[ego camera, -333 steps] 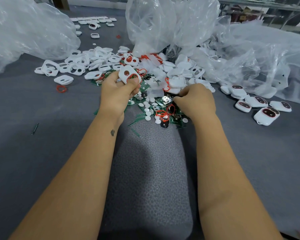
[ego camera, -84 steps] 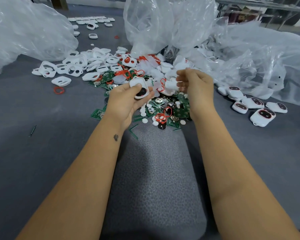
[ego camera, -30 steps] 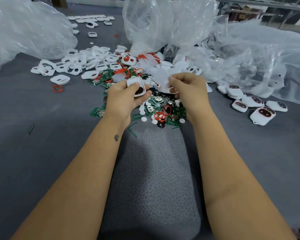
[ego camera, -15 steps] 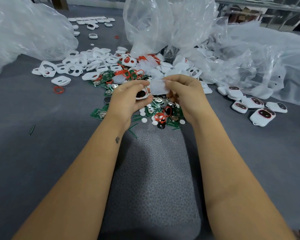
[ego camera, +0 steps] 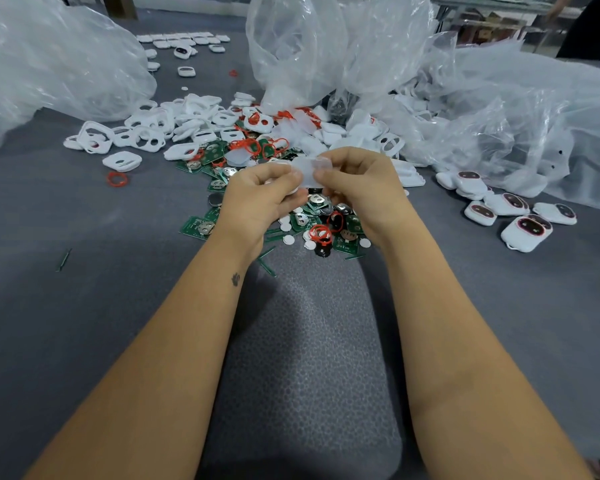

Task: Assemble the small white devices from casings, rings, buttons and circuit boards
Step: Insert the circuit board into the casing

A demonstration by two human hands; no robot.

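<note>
My left hand (ego camera: 260, 199) grips a small white casing, mostly hidden inside its curled fingers. My right hand (ego camera: 357, 181) pinches a translucent white cover piece (ego camera: 310, 173) against that casing, so both hands meet above the parts pile. Under them lie green circuit boards (ego camera: 200, 227), red rings (ego camera: 321, 233), small white round buttons (ego camera: 288, 240) and coin cells. White casing frames (ego camera: 122, 161) are heaped at the back left. Several finished white devices (ego camera: 527, 233) with dark red-rimmed windows lie at the right.
Large crumpled clear plastic bags stand at the back left (ego camera: 56, 64), the back middle (ego camera: 312, 46) and the right (ego camera: 534, 126). A loose red ring (ego camera: 116, 179) lies at the left. A textured grey pad (ego camera: 305, 358) lies between my forearms on the grey table (ego camera: 66, 306).
My right hand brought the translucent cover from beside the pile over to the casing in my left hand. Both hands now press together over it; the casing's dark window is covered.
</note>
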